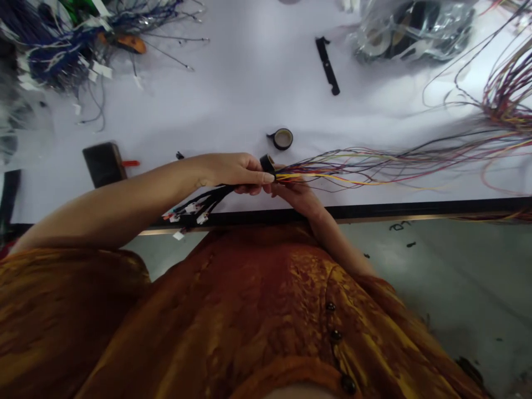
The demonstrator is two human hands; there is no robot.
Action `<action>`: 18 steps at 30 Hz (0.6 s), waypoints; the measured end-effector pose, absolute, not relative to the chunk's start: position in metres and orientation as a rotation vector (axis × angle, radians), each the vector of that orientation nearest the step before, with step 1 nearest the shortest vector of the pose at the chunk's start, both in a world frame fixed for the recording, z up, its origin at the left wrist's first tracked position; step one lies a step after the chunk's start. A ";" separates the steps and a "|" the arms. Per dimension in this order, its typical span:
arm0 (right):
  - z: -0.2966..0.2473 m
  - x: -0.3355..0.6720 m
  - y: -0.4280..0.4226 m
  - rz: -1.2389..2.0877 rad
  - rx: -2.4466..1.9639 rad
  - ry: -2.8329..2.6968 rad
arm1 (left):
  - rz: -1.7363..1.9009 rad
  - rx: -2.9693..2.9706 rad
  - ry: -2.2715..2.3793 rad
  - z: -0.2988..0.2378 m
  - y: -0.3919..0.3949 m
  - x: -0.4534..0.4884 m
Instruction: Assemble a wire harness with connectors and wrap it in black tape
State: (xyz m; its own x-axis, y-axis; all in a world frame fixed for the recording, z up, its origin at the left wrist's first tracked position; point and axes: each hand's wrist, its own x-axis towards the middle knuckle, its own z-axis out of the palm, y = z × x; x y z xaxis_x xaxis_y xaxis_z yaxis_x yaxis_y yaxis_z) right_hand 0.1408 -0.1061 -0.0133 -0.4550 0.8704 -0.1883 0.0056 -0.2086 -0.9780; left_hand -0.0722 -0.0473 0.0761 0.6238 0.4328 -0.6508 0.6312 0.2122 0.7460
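My left hand (251, 173) is closed around a bundle of wires (332, 166), thumb pressed on top. Just beyond its fingertips a roll of black tape (268, 164) stands against the bundle. My right hand (297, 194) reaches in from below, its fingers curled under the wires beside the roll; what exactly they grip is partly hidden. Left of my hands, black sleeved branches (216, 198) of the bundle end in white connectors (201, 218) near the table edge. Loose yellow, red and dark strands run off to the right.
A second tape roll (283, 138) lies just beyond my hands. Farther back are a black strip-shaped tool (327, 65) and a plastic bag (415, 33) holding rolls. At left lie a dark phone-like block (103, 164), a red pen-like item (131, 163) and blue wires (62, 55).
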 end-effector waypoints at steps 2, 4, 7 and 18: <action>-0.011 0.148 -0.106 1.576 -1.118 -1.570 | -0.165 1.462 1.028 0.070 -0.052 -0.070; -0.002 0.166 -0.112 1.489 -1.187 -1.660 | -0.117 1.582 1.137 0.063 -0.058 -0.071; 0.021 0.190 -0.121 1.728 -1.172 -1.570 | -0.084 1.814 1.209 0.056 -0.067 -0.071; 0.017 0.208 -0.112 2.195 -0.919 -1.254 | -0.226 1.562 0.945 0.066 -0.047 -0.059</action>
State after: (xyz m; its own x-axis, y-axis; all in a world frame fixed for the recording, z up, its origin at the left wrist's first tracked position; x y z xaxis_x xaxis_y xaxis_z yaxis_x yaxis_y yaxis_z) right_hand 0.2077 -0.1117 0.0167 -0.6777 0.6592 -0.3258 -0.0540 -0.4865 -0.8720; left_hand -0.0591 -0.0466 0.0665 0.6467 0.4340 -0.6273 0.6707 0.0681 0.7386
